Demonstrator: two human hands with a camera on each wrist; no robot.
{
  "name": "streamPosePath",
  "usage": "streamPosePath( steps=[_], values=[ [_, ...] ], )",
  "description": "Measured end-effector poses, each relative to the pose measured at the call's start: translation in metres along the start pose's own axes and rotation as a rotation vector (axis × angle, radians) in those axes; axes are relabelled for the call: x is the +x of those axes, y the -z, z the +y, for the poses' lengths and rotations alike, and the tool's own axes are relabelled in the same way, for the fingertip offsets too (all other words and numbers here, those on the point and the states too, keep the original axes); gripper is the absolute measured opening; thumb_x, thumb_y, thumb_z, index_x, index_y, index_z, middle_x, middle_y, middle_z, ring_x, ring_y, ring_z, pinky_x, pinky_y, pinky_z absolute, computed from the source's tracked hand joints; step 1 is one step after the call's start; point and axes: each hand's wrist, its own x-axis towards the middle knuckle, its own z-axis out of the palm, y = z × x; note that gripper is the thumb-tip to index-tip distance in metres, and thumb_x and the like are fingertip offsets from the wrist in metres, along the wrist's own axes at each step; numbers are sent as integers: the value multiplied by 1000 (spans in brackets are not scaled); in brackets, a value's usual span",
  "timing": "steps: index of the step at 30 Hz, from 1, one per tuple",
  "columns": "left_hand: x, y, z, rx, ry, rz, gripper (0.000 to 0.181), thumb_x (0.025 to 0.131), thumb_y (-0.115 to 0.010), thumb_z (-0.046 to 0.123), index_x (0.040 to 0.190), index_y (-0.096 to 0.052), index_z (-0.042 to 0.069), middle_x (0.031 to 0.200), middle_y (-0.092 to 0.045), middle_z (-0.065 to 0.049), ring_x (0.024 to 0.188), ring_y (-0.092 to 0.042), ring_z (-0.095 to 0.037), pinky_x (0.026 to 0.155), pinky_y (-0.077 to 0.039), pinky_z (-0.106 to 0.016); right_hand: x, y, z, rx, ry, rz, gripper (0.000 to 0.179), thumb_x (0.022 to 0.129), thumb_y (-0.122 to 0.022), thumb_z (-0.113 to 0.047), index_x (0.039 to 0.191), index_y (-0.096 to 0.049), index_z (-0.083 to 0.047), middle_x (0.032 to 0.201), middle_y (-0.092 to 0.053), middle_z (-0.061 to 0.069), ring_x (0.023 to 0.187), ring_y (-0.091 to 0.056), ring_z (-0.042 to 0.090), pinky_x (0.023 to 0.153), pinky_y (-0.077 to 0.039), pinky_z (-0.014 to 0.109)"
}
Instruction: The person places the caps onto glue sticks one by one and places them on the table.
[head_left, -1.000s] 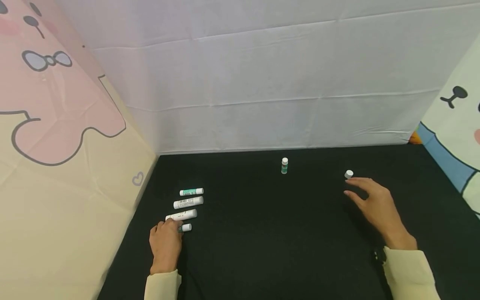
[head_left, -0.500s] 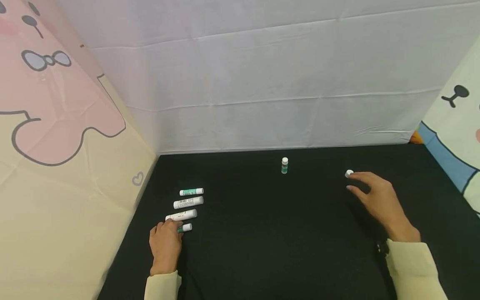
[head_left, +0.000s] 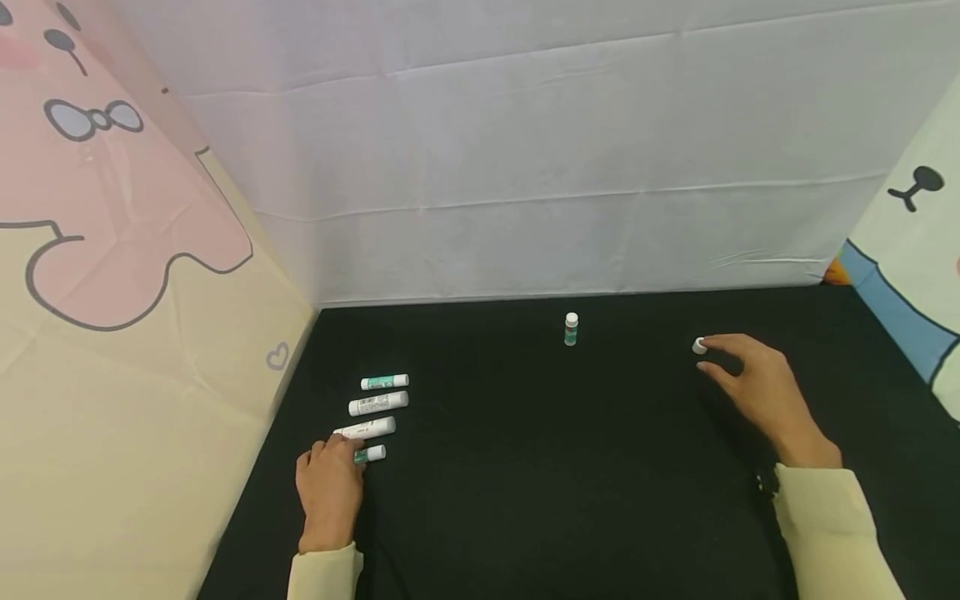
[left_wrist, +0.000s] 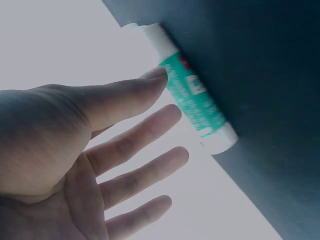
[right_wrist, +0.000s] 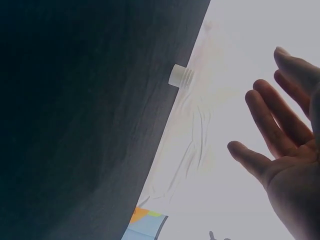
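Note:
In the head view my left hand (head_left: 330, 487) is at the nearest glue stick (head_left: 370, 454), covering its left end. The left wrist view shows that stick's green label and white ends, the thumb overlapping its edge and the other fingers extended. My right hand (head_left: 757, 392) hovers at the right with thumb and index finger apart. Its index fingertip is right at a small white cap (head_left: 700, 345) on the table. In the right wrist view the cap (right_wrist: 181, 76) shows a ridged side, apart from the spread fingers.
Beyond the left hand lie a white tube (head_left: 367, 428), another white tube (head_left: 378, 404) and a green-labelled glue stick (head_left: 385, 382), roughly parallel. A small green-and-white glue stick (head_left: 571, 329) stands upright near the back edge of the black table (head_left: 540, 467). Cloth walls (head_left: 480, 167) enclose the back and sides.
My right hand has moved slightly forward and right, so its index fingertip overlaps the cap's right side. The left hand stays at the nearest glue stick.

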Motion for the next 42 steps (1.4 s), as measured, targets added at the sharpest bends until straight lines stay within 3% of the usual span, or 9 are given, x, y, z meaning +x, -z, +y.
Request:
streamPosePath(
  steps=[9, 15, 23, 30, 42],
  values=[
    [7, 6, 18, -49, -71, 123, 29, 81, -83, -6, 110, -80, 0, 105, -75, -18, 102, -67, -41, 97, -49, -63, 3, -2, 6, 8, -47, -33, 40, 83, -84, 7, 121, -70, 8, 121, -68, 33, 111, -64, 54, 92, -48, 70],
    [19, 0, 37, -50, -133, 215, 30, 78, -90, 2, 106, -80, 1, 105, -76, -17, 100, -69, -40, 95, -52, -60, 5, -4, 10, 4, -67, -47, 42, 84, -83, 7, 123, -69, 9, 123, -66, 35, 113, -62, 56, 94, -47, 71],
    [32, -5, 64, -52, -190, 218, 35, 83, -91, 14, 114, -80, 4, 110, -76, -15, 104, -70, -39, 96, -53, -59, 9, -5, 14, 5, -99, -89, 43, 86, -83, 5, 126, -67, 10, 128, -63, 37, 118, -58, 58, 97, -44, 74],
    [42, -8, 84, -106, -226, 249, 38, 83, -92, 17, 116, -80, 4, 111, -77, -14, 103, -71, -37, 97, -54, -57, 13, -7, 17, -7, -109, -109, 46, 85, -83, 5, 127, -66, 10, 130, -62, 37, 120, -57, 60, 98, -44, 75],
    [54, -11, 109, -163, -257, 275, 38, 85, -91, 19, 119, -80, 7, 112, -77, -11, 104, -71, -34, 98, -54, -52, 16, -12, 24, 8, -97, -103, 44, 84, -82, 7, 125, -66, 10, 127, -63, 38, 117, -58, 60, 97, -44, 74]
  ],
)
